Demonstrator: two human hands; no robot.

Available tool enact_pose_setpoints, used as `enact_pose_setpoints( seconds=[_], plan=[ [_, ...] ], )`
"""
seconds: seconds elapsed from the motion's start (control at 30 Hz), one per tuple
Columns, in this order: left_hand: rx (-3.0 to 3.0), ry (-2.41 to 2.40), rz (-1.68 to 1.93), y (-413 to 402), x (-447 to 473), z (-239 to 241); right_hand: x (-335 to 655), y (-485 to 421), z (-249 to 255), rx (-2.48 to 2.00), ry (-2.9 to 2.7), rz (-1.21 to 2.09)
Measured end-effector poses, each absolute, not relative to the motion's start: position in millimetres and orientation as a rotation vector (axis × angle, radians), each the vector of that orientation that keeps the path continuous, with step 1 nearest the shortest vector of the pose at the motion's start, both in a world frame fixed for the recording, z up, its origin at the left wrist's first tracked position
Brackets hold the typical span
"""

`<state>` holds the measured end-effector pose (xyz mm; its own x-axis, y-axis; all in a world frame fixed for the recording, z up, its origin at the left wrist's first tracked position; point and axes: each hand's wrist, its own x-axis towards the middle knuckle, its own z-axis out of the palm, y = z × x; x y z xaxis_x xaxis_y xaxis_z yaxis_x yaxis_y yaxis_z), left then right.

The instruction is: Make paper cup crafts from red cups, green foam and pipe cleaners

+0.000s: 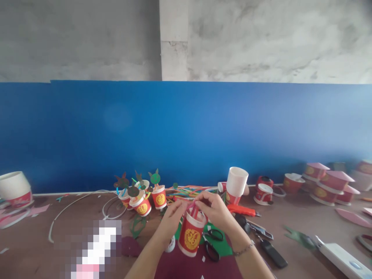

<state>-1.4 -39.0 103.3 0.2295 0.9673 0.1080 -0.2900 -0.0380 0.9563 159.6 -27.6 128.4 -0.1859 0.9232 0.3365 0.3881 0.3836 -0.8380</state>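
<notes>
A red paper cup (184,237) with a gold emblem hangs tilted just below my hands, over dark red paper (174,267). A pinkish-red straw (194,211) rises from its open top. My left hand (173,217) pinches the straw's upper part between thumb and fingertips. From the other side my right hand (215,211) has its fingertips closed on the same straw, close to the cup's rim. Black-handled scissors (212,250) lie right of the cup on green paper (225,248). A white roll (171,245), perhaps tape, is partly hidden behind my left forearm.
Behind my hands lies a pile of coloured straws (186,190). Decorated cups (159,197) stand left of it, stacked cups (236,182) right. An orange utility knife (242,210), keys with a black fob (273,252) and pink-roofed cups (327,188) are farther right. A blue wall panel (174,135) bounds the table.
</notes>
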Motion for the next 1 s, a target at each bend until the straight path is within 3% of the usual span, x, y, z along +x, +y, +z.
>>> enact_pose_setpoints(
  seconds=[0.4,0.73,1.0],
  plan=[
    [1.073,0.478,1.087,-40,-8,99,157,-36,137,-1.104,-1.796,0.814],
    [0.815,0.447,1.144,-41,0,100,156,-40,140,-1.167,-1.831,0.777],
    [0.944,0.551,1.145,-39,2,98,160,-39,140,-1.18,-1.865,0.72]
  ],
)
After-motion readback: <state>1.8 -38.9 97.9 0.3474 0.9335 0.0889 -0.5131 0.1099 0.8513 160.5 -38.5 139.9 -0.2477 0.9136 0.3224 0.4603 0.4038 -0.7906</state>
